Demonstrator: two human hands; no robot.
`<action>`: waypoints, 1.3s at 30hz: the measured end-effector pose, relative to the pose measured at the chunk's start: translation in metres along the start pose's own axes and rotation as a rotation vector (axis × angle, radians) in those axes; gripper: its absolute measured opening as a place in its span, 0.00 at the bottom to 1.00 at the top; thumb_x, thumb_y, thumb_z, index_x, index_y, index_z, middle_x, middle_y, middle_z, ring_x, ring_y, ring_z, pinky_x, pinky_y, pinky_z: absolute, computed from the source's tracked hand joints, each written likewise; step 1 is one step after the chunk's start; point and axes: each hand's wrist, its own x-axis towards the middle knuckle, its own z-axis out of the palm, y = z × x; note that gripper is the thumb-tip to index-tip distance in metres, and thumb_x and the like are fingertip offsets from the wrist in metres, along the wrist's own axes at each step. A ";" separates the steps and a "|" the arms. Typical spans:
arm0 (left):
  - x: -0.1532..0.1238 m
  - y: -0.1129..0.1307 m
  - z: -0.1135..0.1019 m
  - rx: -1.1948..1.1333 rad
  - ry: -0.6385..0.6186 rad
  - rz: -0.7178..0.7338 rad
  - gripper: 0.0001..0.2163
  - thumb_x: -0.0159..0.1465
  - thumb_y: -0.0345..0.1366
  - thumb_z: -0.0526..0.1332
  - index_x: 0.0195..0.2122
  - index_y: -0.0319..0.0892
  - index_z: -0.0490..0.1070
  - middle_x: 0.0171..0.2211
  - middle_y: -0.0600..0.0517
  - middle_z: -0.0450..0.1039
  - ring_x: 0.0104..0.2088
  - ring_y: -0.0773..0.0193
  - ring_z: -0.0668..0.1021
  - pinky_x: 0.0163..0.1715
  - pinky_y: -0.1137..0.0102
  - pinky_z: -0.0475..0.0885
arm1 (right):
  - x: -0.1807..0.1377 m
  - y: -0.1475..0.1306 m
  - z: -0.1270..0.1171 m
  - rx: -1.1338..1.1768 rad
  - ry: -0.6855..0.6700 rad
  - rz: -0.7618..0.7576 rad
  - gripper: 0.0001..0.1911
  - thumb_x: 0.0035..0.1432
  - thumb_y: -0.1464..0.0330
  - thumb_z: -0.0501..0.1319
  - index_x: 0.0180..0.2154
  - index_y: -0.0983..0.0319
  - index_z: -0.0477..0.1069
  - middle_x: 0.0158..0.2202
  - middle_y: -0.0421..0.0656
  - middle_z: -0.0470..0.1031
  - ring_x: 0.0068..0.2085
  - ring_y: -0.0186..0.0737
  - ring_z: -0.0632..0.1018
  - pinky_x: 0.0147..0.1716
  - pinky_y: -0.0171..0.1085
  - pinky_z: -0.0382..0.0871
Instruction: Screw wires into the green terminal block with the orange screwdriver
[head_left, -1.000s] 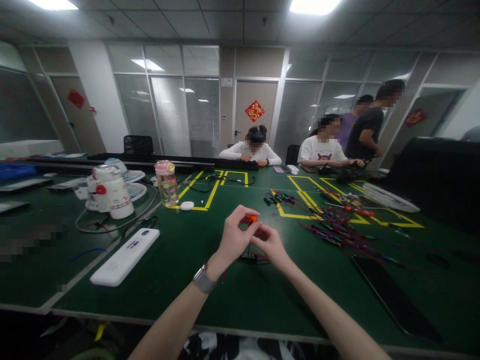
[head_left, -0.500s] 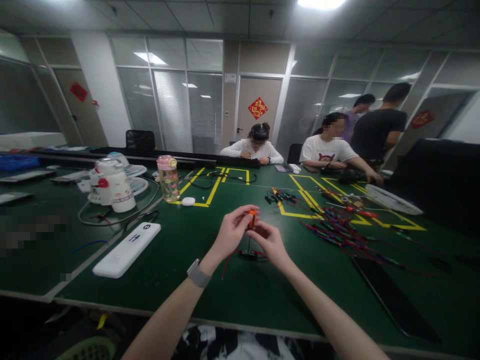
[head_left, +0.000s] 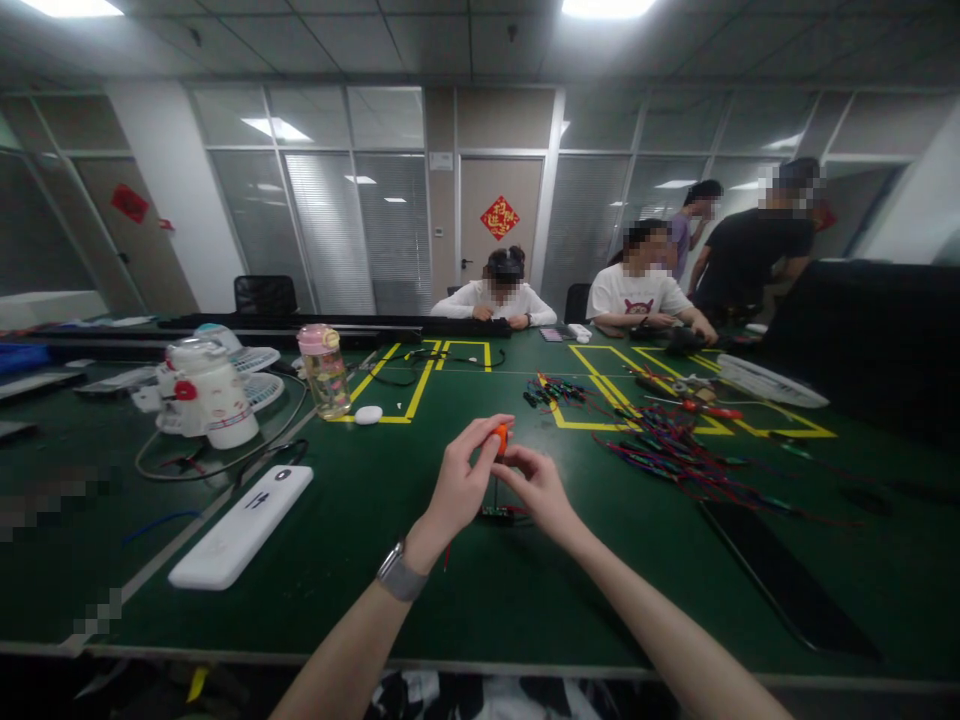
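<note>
My left hand (head_left: 461,482) and my right hand (head_left: 534,487) meet above the green table (head_left: 480,590). Both pinch a small orange-handled screwdriver (head_left: 500,437), held upright with its thin shaft pointing down. The shaft reaches a small dark component with red wires (head_left: 499,515) lying on the table right below the hands. A watch sits on my left wrist.
A white power strip (head_left: 241,524) lies to the left, with a white jug (head_left: 206,392) and a pink-lidded bottle (head_left: 324,369) behind it. Several loose red and green wires (head_left: 675,450) spread to the right. A dark tablet (head_left: 780,580) lies at right. Other people sit and stand at the far side.
The hands stay together on the screwdriver, with fingers shifting slightly around the handle. The camera view has drifted a little; the standing person at the back right has turned.
</note>
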 end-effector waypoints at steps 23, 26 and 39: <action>0.004 -0.001 -0.002 -0.238 -0.023 -0.137 0.13 0.67 0.38 0.57 0.50 0.42 0.72 0.46 0.45 0.77 0.43 0.59 0.80 0.45 0.65 0.75 | 0.000 0.012 0.005 0.025 0.033 0.012 0.07 0.48 0.66 0.68 0.29 0.62 0.76 0.30 0.43 0.77 0.35 0.43 0.75 0.40 0.41 0.69; 0.005 -0.003 -0.003 -0.182 0.024 -0.111 0.11 0.65 0.36 0.59 0.46 0.41 0.74 0.42 0.46 0.76 0.39 0.61 0.80 0.43 0.67 0.75 | -0.001 0.013 0.007 0.057 0.052 0.017 0.07 0.47 0.66 0.68 0.30 0.62 0.75 0.30 0.43 0.77 0.35 0.44 0.76 0.40 0.40 0.70; 0.005 -0.001 -0.004 -0.080 0.070 -0.086 0.11 0.64 0.36 0.60 0.46 0.42 0.75 0.38 0.49 0.73 0.37 0.63 0.77 0.41 0.69 0.73 | 0.000 0.003 0.006 0.033 0.052 0.041 0.08 0.46 0.65 0.68 0.27 0.64 0.75 0.28 0.42 0.77 0.32 0.41 0.75 0.37 0.39 0.69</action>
